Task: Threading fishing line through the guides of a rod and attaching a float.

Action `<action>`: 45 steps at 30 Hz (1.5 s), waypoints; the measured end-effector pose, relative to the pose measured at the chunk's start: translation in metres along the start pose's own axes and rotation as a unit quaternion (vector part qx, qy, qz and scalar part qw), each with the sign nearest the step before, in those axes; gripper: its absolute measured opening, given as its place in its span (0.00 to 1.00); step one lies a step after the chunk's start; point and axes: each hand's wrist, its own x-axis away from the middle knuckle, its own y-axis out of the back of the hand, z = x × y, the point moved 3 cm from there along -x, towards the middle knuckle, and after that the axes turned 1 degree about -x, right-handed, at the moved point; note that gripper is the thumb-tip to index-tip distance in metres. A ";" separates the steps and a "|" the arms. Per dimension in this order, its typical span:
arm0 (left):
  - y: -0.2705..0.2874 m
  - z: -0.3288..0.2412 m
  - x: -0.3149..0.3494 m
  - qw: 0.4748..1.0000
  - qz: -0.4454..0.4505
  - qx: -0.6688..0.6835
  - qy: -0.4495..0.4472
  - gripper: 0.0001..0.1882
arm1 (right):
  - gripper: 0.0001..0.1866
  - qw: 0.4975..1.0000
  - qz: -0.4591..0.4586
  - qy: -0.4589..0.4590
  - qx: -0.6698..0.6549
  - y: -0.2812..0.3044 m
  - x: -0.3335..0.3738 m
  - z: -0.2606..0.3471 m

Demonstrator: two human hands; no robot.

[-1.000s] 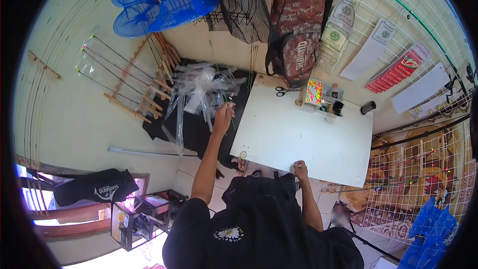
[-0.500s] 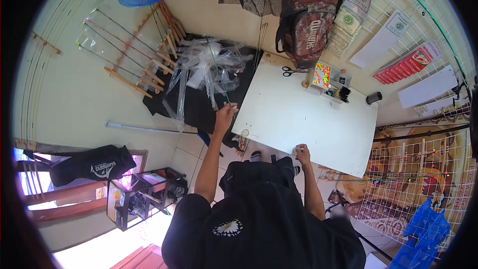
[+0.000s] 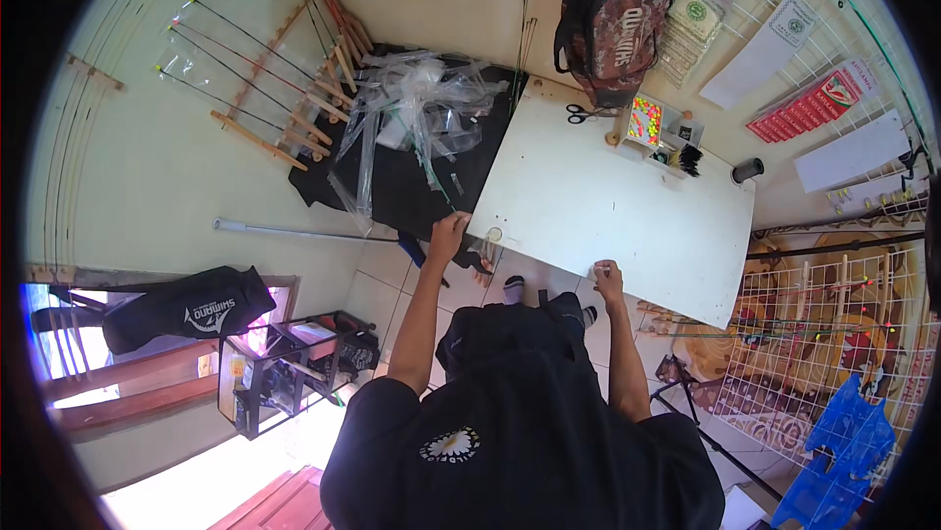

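My left hand (image 3: pixel 449 236) is closed in a pinch around a thin green rod (image 3: pixel 444 196), just off the left corner of the white table (image 3: pixel 559 197). The rod slants away from me over a heap of clear plastic sleeves (image 3: pixel 417 103), where its far part is hard to make out. At the table's front edge is my right hand (image 3: pixel 608 281), its fingertips pressed together. Whatever small thing they may hold is too small to name.
Scissors (image 3: pixel 588 114), a box of bright coloured beads (image 3: pixel 646 120) and a dark spool (image 3: pixel 748 170) stand along the table's far side. A black cloth (image 3: pixel 470 162) lies under the sleeves. Rods on wooden holders (image 3: pixel 279 138) line the left wall; a white wire grid (image 3: pixel 804 334) stands right.
My left hand has drawn back toward me with the rod, relative to the table. My right hand stays at the front edge. The whole view has shifted slightly.
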 end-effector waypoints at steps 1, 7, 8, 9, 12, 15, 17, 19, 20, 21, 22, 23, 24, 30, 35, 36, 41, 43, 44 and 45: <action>0.002 -0.001 0.003 1.000 0.001 0.000 0.001 0.12 | 0.09 1.000 -0.002 -0.002 -0.018 0.000 0.002 0.000; 0.014 -0.009 0.024 0.999 0.014 -0.043 0.024 0.11 | 0.10 0.999 0.014 -0.025 -0.045 0.000 0.017 0.014; 0.016 -0.015 0.027 0.999 0.014 -0.042 0.025 0.11 | 0.10 0.998 0.020 -0.025 -0.055 0.001 0.020 0.015; 0.019 -0.020 0.029 0.999 0.013 -0.033 0.022 0.11 | 0.10 0.998 0.020 -0.026 -0.054 0.001 0.024 0.016; 0.030 -0.037 0.037 1.000 0.000 -0.012 0.002 0.11 | 0.10 0.997 0.031 -0.032 -0.067 -0.001 0.036 0.015; 0.041 -0.055 0.042 1.000 -0.011 -0.004 -0.019 0.11 | 0.11 0.994 0.033 -0.040 -0.093 -0.002 0.052 0.007; 0.048 -0.071 0.046 0.999 -0.026 0.011 -0.030 0.11 | 0.10 0.993 0.027 -0.046 -0.105 -0.005 0.065 -0.001; 0.057 -0.090 0.050 0.998 -0.028 0.009 -0.058 0.10 | 0.10 0.992 0.018 -0.048 -0.115 -0.010 0.080 -0.010; 0.062 -0.097 0.054 0.998 -0.033 0.007 -0.054 0.10 | 0.10 0.992 0.018 -0.050 -0.117 -0.013 0.090 -0.012; 0.067 -0.104 0.059 0.998 -0.037 0.006 -0.052 0.10 | 0.10 0.992 0.031 -0.039 -0.115 -0.017 0.100 -0.013; 0.072 -0.112 0.066 0.998 -0.036 0.005 -0.052 0.10 | 0.10 0.992 0.045 -0.028 -0.112 -0.020 0.109 -0.014; 0.076 -0.124 0.067 0.998 -0.034 0.000 -0.059 0.10 | 0.10 0.993 0.052 -0.016 -0.104 -0.023 0.113 -0.017; 0.082 -0.136 0.071 0.998 -0.033 -0.007 -0.062 0.10 | 0.11 0.994 0.058 -0.008 -0.093 -0.028 0.121 -0.015; 0.097 -0.196 0.084 0.993 -0.016 0.041 -0.111 0.12 | 0.12 0.990 0.063 0.108 -0.059 -0.061 0.147 0.008; 0.088 -0.251 0.088 0.981 0.022 0.092 -0.167 0.13 | 0.20 0.955 0.048 0.292 -0.019 -0.088 0.164 0.038; 0.085 -0.265 0.089 0.979 0.046 0.103 -0.171 0.13 | 0.20 0.955 0.041 0.294 -0.021 -0.090 0.166 0.042; 0.052 -0.320 0.075 0.951 0.134 0.185 -0.208 0.15 | 0.24 0.944 0.049 0.326 0.001 -0.085 0.170 0.055; 0.043 -0.342 0.071 0.938 0.145 0.212 -0.232 0.15 | 0.21 0.952 0.023 0.305 0.014 -0.076 0.175 0.050; 0.045 -0.354 0.073 0.949 0.160 0.194 -0.191 0.15 | 0.19 0.961 0.041 0.273 0.002 -0.072 0.180 0.051; 0.044 -0.367 0.073 0.956 0.177 0.177 -0.154 0.16 | 0.16 0.969 0.054 0.242 -0.009 -0.068 0.180 0.045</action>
